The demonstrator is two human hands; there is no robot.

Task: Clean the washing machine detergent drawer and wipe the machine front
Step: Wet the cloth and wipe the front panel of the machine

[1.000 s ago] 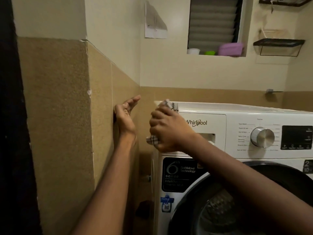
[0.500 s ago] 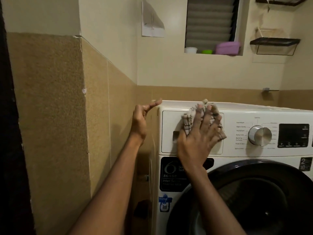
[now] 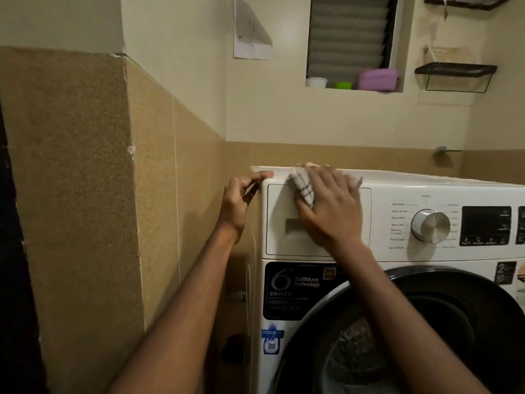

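Head view: the right hand [image 3: 329, 206], fingers straight and flat, presses the checked cloth [image 3: 304, 189] against the closed detergent drawer [image 3: 281, 240] of the washing machine [image 3: 397, 257], having swept from mid-panel up to its top edge. The left hand [image 3: 238, 203], fingers loosely bent and holding nothing, rests at the machine's upper-left corner. Front-wiping appears under way.

The white front-loading washing machine [image 3: 397, 260] stands upright beside the tiled wall. Its detergent drawer [image 3: 279, 206] sits pushed in, flush with the top left corner of the machine front, a recessed grip slot low on its panel. A white cloth [image 3: 303, 189] with dark check lines lies bunched against the drawer's upper edge, pressed there by the right hand [image 3: 332, 211].
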